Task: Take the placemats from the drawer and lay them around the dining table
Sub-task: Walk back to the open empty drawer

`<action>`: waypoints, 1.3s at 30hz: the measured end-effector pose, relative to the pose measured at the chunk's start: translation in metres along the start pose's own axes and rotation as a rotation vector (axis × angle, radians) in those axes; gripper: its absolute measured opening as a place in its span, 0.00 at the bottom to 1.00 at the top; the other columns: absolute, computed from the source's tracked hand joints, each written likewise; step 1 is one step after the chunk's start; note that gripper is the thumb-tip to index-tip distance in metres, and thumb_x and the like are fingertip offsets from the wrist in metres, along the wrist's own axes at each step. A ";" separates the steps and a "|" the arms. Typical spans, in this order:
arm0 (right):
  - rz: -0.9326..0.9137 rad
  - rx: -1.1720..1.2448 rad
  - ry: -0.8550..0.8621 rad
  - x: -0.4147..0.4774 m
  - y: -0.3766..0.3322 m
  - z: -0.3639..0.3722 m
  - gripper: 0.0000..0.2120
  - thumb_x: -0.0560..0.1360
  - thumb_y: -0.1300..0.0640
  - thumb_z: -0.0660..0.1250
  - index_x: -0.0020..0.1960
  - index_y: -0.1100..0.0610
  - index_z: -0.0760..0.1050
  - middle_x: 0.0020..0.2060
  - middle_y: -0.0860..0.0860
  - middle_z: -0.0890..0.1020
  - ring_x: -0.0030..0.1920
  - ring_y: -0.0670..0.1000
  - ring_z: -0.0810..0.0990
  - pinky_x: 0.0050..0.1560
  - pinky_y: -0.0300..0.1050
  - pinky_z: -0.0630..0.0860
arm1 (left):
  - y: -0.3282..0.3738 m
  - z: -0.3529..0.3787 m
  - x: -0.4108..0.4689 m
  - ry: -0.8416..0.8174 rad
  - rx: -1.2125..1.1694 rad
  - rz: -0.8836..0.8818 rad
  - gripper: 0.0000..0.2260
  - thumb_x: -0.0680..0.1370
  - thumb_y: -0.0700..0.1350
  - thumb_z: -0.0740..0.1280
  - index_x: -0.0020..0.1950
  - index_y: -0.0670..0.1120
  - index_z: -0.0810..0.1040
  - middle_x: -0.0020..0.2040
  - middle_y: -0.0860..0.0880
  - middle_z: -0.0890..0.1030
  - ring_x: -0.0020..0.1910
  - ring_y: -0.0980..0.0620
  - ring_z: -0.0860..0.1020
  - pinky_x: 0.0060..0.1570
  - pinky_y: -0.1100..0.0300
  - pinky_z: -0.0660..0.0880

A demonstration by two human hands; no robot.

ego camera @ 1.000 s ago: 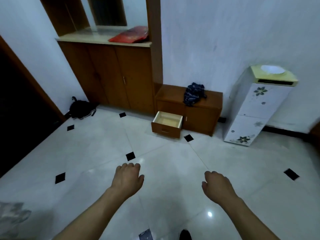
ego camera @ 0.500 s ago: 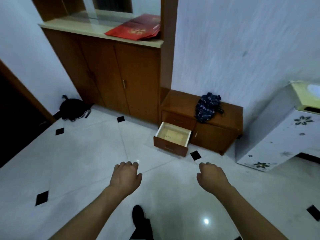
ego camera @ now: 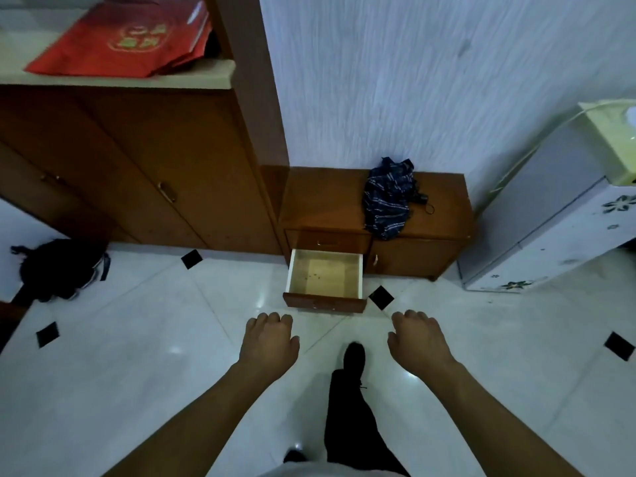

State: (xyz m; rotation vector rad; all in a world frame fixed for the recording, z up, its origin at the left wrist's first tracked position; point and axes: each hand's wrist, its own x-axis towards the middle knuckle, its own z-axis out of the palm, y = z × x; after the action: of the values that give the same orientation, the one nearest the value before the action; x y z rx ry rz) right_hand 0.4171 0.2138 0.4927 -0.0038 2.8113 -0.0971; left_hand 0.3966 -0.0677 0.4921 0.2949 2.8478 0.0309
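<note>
Both hands were empty, fingers loosely curled: the left hand [ego camera: 268, 342] and the right hand [ego camera: 418, 342] hovered side by side over the floor [ego camera: 137, 356], just in front of the drawer [ego camera: 323, 302], which stood pulled out from the low cabinet [ego camera: 323, 201]. No placemats showed anywhere; the drawer's bare wooden bottom held only a few dark specks, and behind it on the cabinet top lay a striped blue bundle [ego camera: 389, 197]. Judging by this, the drawer was already emptied or the mats lay elsewhere, and with no dining table in sight I could not tell how much laying remained.
</note>
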 end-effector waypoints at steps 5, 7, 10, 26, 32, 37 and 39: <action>-0.053 -0.018 -0.084 0.120 0.006 0.032 0.11 0.76 0.51 0.59 0.53 0.55 0.75 0.50 0.53 0.80 0.52 0.55 0.76 0.52 0.49 0.68 | -0.006 0.024 0.108 0.010 -0.096 -0.047 0.10 0.77 0.50 0.63 0.50 0.44 0.78 0.44 0.45 0.80 0.47 0.43 0.76 0.49 0.51 0.70; -0.086 -0.027 -0.158 0.164 0.006 0.050 0.12 0.76 0.52 0.59 0.55 0.56 0.75 0.52 0.54 0.80 0.54 0.57 0.76 0.54 0.49 0.67 | -0.009 0.044 0.149 -0.019 -0.098 -0.048 0.09 0.76 0.48 0.65 0.48 0.43 0.78 0.43 0.44 0.80 0.46 0.42 0.76 0.48 0.51 0.70; -0.100 -0.007 -0.246 0.216 0.003 0.086 0.12 0.75 0.55 0.59 0.56 0.57 0.75 0.52 0.55 0.80 0.55 0.58 0.76 0.55 0.49 0.66 | -0.011 0.083 0.201 -0.106 -0.121 -0.064 0.08 0.74 0.45 0.67 0.47 0.42 0.79 0.41 0.42 0.80 0.44 0.40 0.76 0.46 0.51 0.70; 0.770 0.872 -0.714 0.376 -0.019 0.398 0.13 0.78 0.57 0.61 0.55 0.64 0.77 0.57 0.62 0.80 0.57 0.61 0.78 0.60 0.51 0.74 | -0.057 0.413 0.357 -0.511 -0.985 -1.094 0.13 0.80 0.39 0.62 0.62 0.37 0.78 0.62 0.38 0.79 0.60 0.41 0.78 0.46 0.58 0.73; 0.570 0.756 -0.708 0.405 -0.027 0.458 0.22 0.77 0.54 0.62 0.71 0.53 0.69 0.70 0.55 0.72 0.69 0.57 0.71 0.69 0.49 0.67 | -0.065 0.477 0.389 -0.646 -1.142 -1.023 0.18 0.80 0.37 0.61 0.70 0.40 0.70 0.62 0.39 0.78 0.59 0.42 0.78 0.61 0.53 0.73; 0.122 0.303 -0.653 0.424 -0.022 0.479 0.31 0.77 0.51 0.61 0.78 0.47 0.55 0.76 0.55 0.61 0.74 0.60 0.61 0.67 0.58 0.66 | -0.064 0.495 0.409 -0.536 -0.786 -0.761 0.21 0.74 0.48 0.72 0.65 0.43 0.76 0.64 0.46 0.79 0.64 0.46 0.76 0.63 0.60 0.67; 0.027 0.159 -0.620 0.428 -0.015 0.479 0.33 0.77 0.49 0.62 0.78 0.47 0.52 0.76 0.56 0.62 0.74 0.61 0.61 0.69 0.60 0.64 | -0.068 0.494 0.412 -0.484 -0.639 -0.597 0.23 0.74 0.51 0.71 0.66 0.42 0.75 0.65 0.46 0.79 0.66 0.46 0.75 0.62 0.60 0.67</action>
State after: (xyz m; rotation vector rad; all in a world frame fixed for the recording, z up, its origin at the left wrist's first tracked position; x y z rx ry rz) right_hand 0.1663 0.1609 -0.0971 0.0355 2.1783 -0.2632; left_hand 0.1319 -0.0534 -0.0980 -0.5922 2.1870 0.6308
